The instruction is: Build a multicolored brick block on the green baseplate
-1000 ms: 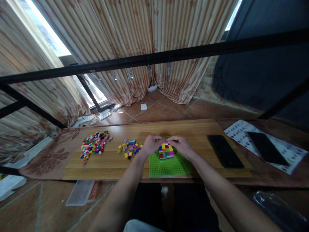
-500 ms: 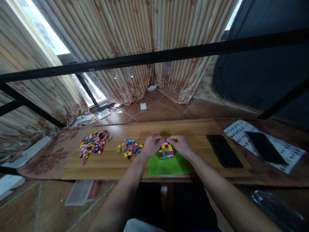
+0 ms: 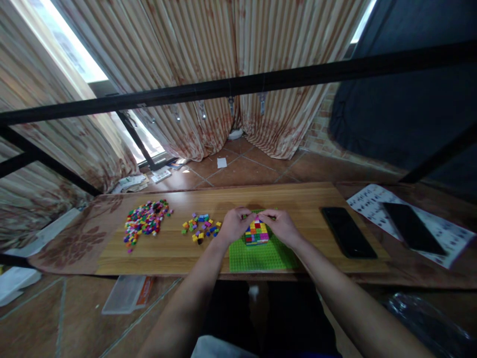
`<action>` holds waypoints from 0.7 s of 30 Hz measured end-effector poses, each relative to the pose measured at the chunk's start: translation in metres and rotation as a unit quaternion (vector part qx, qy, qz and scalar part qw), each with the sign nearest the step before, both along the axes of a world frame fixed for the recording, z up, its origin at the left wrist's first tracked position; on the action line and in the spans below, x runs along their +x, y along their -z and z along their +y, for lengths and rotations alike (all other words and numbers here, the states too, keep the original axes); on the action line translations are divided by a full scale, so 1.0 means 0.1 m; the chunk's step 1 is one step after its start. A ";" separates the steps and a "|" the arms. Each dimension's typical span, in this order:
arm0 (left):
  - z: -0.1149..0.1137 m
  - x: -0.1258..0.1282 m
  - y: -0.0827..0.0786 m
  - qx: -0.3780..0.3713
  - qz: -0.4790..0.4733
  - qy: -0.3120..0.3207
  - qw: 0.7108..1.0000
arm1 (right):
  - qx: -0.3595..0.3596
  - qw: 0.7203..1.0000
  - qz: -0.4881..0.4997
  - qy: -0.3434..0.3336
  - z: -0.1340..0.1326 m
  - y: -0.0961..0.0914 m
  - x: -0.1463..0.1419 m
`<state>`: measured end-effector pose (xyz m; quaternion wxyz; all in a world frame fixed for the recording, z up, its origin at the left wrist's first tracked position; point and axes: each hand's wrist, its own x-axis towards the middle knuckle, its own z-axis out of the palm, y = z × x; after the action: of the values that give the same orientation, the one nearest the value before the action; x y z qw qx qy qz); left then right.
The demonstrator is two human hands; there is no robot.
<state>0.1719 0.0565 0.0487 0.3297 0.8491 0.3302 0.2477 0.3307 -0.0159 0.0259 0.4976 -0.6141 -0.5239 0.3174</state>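
A stepped block of multicoloured toy bricks (image 3: 257,234) stands on a green studded baseplate (image 3: 257,259). My left hand (image 3: 236,226) reaches its far left side, with thumb and fingers pinched together. From the right, my right hand (image 3: 280,226) comes in with its fingers closed the same way. The fingertips of both hands meet around a small pink toy brick (image 3: 257,218) at the far top of the block. Whether that brick is pressed on or loose is too small to tell. My fingers hide part of the block's far side.
Left of the baseplate lie scattered toy bricks (image 3: 201,228), and farther left a larger brick pile (image 3: 147,219). A black phone (image 3: 347,232) rests at the right of the wooden board (image 3: 179,199). Beyond it are a printed sheet (image 3: 367,196) and a second dark device (image 3: 413,228). A black rail (image 3: 208,94) crosses ahead.
My right fingertips have closed in slightly toward the left ones over the top of the brick block. Otherwise the hands and bricks look nearly the same; the view has shifted a little.
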 end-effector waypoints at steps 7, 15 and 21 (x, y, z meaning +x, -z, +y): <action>0.03 -0.01 -0.02 -0.013 -0.004 0.016 1.000 | 0.029 0.999 -0.015 -0.007 -0.03 0.05 0.00; 0.01 0.00 -0.06 -0.004 0.027 0.002 1.000 | 0.005 1.000 -0.014 -0.012 -0.05 -0.01 -0.01; -0.16 -0.19 -0.26 -0.058 -0.101 -0.173 0.978 | 0.042 0.990 0.060 0.124 -0.26 -0.02 0.01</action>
<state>0.1531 0.0402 0.0745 0.3618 0.7292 0.4508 0.3662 0.3316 -0.0417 0.0280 0.5887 -0.6331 -0.4256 0.2673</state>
